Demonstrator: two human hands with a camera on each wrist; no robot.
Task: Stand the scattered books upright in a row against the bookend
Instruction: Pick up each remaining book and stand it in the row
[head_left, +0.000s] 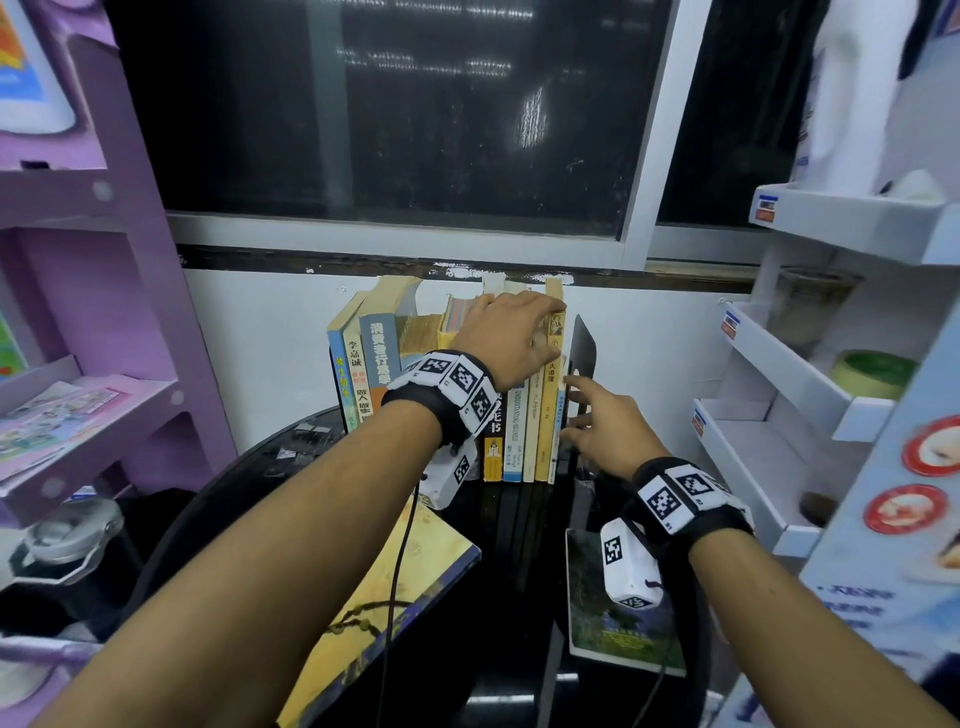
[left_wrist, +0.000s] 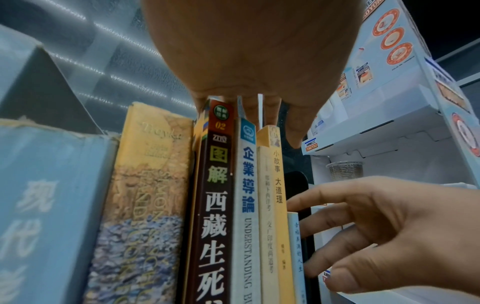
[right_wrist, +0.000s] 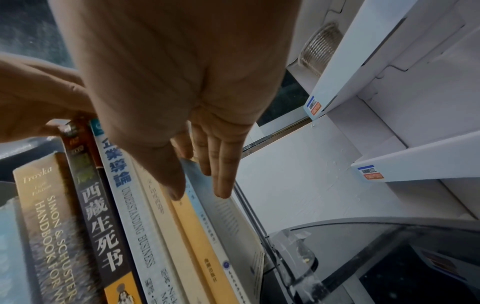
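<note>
Several books (head_left: 519, 426) stand upright in a row on the black round table (head_left: 244, 467). The black bookend (head_left: 583, 345) stands at the row's right end. My left hand (head_left: 511, 325) lies over the tops of the right-hand books, fingers curled over their top edges and thumb on a yellow spine (left_wrist: 279, 185). My right hand (head_left: 584, 415) reaches in with straight fingers and touches the short pale blue book (left_wrist: 294, 246) next to the bookend; it shows as the thin book (right_wrist: 228, 216) in the right wrist view. Two books lie flat in front: a yellow-and-blue one (head_left: 384, 597) and a green one (head_left: 613, 608).
A purple shelf unit (head_left: 78, 312) stands close on the left and a white cardboard shelf unit (head_left: 779, 374) close on the right. Behind the books are a white wall and a dark window (head_left: 389, 114). A lidded jar (head_left: 67, 540) sits low at the left.
</note>
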